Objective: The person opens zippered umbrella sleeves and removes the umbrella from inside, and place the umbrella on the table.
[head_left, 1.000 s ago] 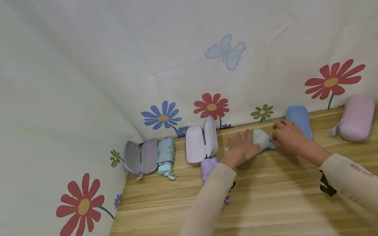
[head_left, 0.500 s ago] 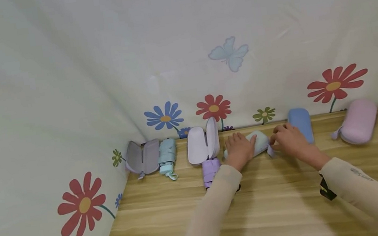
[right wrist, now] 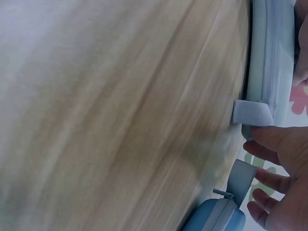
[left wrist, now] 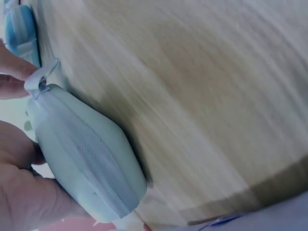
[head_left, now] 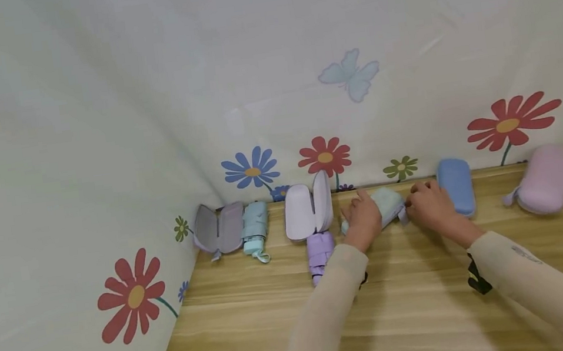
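Thumb and index finger of the right hand (head_left: 431, 206) are bent and narrowly parted at the fabric pull tab (right wrist: 251, 113). The thumb appears to touch the tab's edge; whether the tab or its hidden slider is pinched cannot be told. The left hand (head_left: 366, 220) grips the mint-green zippered case (head_left: 387, 202) from above, thumb and fingers bent around its body. This case lies aslant on the wood-grain table (head_left: 412, 312) near the patterned wall sheet (head_left: 265, 53), its zipper band (left wrist: 91, 149) closed along the visible length.

Just beside the right fingertips stands the grey tab (right wrist: 241, 177) of the blue case (head_left: 456, 188). To that side, well apart, lies the pink case (head_left: 546, 179). Toward the other side follow an upright-lidded, white-lined case (head_left: 299, 212), a purple folded umbrella (head_left: 319, 250) partly behind the left sleeve (head_left: 322, 318), a turquoise folded umbrella (head_left: 254, 223) and a grey-lined case (head_left: 229, 227), spread wide.

Likely faults: a shallow hold would let the mint-green case's tab slip off the thumb; a slackened left grip would let the rounded case roll or slide under a pull; straying right fingers could catch the neighbouring grey tab and shift the blue case; a lowered left sleeve could drag the purple umbrella.
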`<state>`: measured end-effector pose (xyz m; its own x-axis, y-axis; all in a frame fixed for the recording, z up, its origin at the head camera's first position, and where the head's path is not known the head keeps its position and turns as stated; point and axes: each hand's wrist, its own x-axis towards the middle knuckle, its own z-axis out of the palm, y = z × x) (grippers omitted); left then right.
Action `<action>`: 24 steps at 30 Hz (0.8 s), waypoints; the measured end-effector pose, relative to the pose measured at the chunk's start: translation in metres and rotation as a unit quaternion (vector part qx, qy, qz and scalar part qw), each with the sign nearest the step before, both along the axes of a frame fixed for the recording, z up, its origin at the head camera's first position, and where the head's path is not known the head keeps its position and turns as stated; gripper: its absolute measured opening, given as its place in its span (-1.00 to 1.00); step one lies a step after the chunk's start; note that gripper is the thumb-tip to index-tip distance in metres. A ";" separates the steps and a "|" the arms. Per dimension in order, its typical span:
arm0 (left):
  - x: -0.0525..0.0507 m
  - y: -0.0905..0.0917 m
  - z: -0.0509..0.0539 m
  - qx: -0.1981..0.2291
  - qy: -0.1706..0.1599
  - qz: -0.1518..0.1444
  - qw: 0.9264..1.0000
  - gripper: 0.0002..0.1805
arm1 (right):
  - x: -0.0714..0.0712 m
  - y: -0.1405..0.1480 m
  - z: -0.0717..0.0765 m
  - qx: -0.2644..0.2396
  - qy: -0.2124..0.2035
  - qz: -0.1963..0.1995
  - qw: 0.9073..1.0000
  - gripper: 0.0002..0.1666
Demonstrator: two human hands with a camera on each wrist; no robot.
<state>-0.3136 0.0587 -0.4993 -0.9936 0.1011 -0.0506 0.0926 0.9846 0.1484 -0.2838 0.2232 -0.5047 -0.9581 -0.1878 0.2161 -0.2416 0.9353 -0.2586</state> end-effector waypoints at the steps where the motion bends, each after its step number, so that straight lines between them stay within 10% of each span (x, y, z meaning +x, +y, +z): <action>1: 0.001 0.000 0.000 0.004 -0.001 0.000 1.000 -0.31 | 0.000 0.000 0.000 0.001 -0.006 -0.002 1.000 -0.76; 9: -0.001 0.001 -0.014 -0.006 0.008 -0.008 1.000 -0.30 | -0.004 0.004 0.000 0.015 -0.020 0.006 1.000 -0.79; 24: -0.015 -0.010 -0.022 -0.062 -0.036 -0.123 0.990 -0.27 | -0.003 0.025 -0.004 0.111 0.038 0.054 0.992 -0.85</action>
